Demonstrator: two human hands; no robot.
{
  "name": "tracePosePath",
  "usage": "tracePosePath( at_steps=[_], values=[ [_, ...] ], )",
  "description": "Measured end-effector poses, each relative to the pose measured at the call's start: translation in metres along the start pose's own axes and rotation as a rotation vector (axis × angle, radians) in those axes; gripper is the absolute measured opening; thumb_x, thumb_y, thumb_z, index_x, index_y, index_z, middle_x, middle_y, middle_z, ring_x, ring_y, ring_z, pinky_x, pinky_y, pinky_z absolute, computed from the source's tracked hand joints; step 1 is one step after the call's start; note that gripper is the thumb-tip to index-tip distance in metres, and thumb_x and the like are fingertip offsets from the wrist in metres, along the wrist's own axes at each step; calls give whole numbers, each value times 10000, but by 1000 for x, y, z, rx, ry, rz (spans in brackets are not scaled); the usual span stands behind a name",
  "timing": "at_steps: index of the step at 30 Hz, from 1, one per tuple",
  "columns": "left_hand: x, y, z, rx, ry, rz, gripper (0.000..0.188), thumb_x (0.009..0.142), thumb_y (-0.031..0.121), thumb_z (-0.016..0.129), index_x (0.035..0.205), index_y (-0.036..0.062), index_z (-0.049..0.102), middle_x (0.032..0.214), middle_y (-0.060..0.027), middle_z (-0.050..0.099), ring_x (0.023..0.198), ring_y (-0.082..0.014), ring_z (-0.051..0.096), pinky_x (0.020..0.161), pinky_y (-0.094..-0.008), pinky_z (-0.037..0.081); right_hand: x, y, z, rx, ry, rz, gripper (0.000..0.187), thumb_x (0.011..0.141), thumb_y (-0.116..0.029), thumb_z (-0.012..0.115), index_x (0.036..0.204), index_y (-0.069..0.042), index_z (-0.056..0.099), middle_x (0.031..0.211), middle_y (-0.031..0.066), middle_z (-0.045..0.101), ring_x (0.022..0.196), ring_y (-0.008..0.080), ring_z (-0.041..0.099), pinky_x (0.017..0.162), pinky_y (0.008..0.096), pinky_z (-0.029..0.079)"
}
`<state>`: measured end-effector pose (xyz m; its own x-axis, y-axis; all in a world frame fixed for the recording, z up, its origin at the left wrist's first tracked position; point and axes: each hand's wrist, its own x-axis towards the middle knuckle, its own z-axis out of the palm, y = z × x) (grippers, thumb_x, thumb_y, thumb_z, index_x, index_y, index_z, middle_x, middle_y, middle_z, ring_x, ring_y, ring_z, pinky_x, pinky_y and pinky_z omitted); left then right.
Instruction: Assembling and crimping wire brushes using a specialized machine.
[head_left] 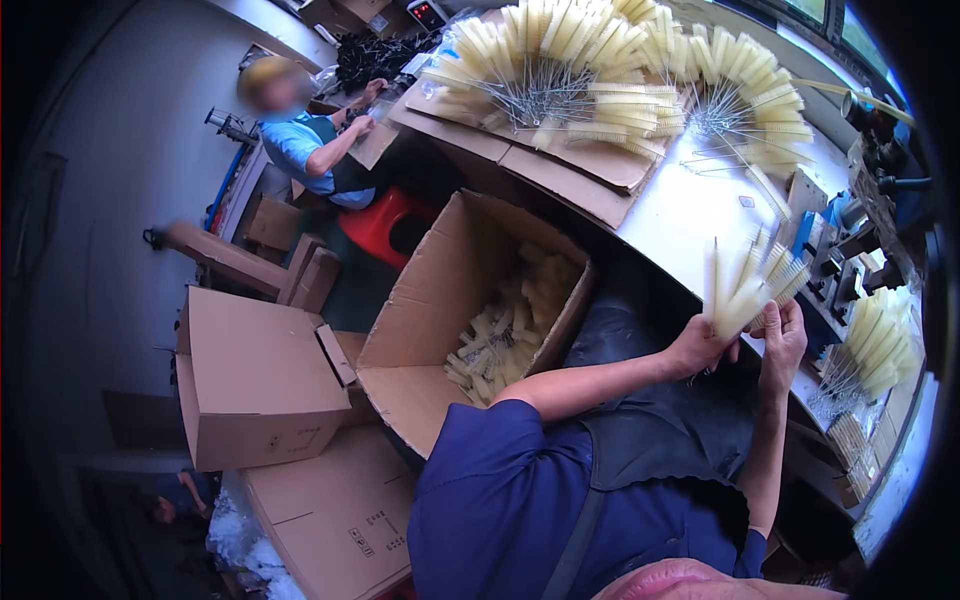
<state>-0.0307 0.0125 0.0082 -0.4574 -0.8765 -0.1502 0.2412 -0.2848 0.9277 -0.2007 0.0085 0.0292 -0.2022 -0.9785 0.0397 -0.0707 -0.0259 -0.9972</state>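
Pale brushes (738, 302) held beside the bench (668, 225)
Left hand (699, 345), fingers wrapped round them; right hand (785, 338), fingers pinching them; brush pile (560, 45) on the bench

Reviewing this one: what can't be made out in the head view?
Head view:
The count of pale yellow bristle brushes in hand: they overlap, and the left hand and right hand cover parts of them.
How deep the loose pale brushes lie in the open brown cardboard box: upper ones hide the rest.
The face of the co-worker in a light blue shirt: blurred.
What the distant person at lower left is doing: too small and dark.
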Motion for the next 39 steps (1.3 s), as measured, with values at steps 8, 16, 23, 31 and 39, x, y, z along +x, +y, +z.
tracePosePath(
  at_steps=[8, 16, 23, 31, 39],
  values=[
    [-3, -19, 11, -186, -6, 92, 250, 1047, 216, 505, 1127, -9, 580, 821, -97, 670, 593, -123, 640, 534, -230, 530, -1, -7, 10, 202, 321, -56, 253, 1056, -245, 489, 1055, -1, 559, 841, 37, 574, 723, 109, 540, 663, 260, 483],
    [-1, 10, -11, -290, 290, 84, 322, 1055, 286, 484, 1144, -19, 534, 750, -88, 632, 552, -131, 611, 554, -241, 532, -16, -27, -35, 434, 478, -185, 215, 1056, -237, 468, 901, -89, 488, 748, 2, 449, 581, 71, 397, 509, 221, 369],
    [10, 9, -15, -167, 288, 79, 324, 1056, 291, 483, 1130, -16, 558, 689, -60, 600, 447, -62, 485, 420, -203, 430, -50, -30, -57, 446, 577, -60, 239, 1043, -239, 477, 1039, -11, 547, 699, -16, 422, 504, 42, 349, 422, 180, 304],
    [72, 21, -69, 30, 552, 199, 320, 1060, 247, 424, 1159, -39, 529, 690, -57, 573, 476, -92, 489, 460, -272, 518, -10, -47, -30, 537, 268, 229, 272, 1039, -277, 511, 1065, -11, 560, 657, -34, 423, 451, 28, 356, 380, 186, 288],
    [103, 4, -77, -32, 544, 153, 325, 1049, 234, 422, 1167, -50, 528, 765, -78, 569, 522, -115, 511, 508, -305, 551, 18, -42, -48, 644, 195, 342, 250, 1023, -259, 521, 1018, -10, 546, 662, -22, 468, 437, 26, 387, 361, 181, 319]
  ],
)
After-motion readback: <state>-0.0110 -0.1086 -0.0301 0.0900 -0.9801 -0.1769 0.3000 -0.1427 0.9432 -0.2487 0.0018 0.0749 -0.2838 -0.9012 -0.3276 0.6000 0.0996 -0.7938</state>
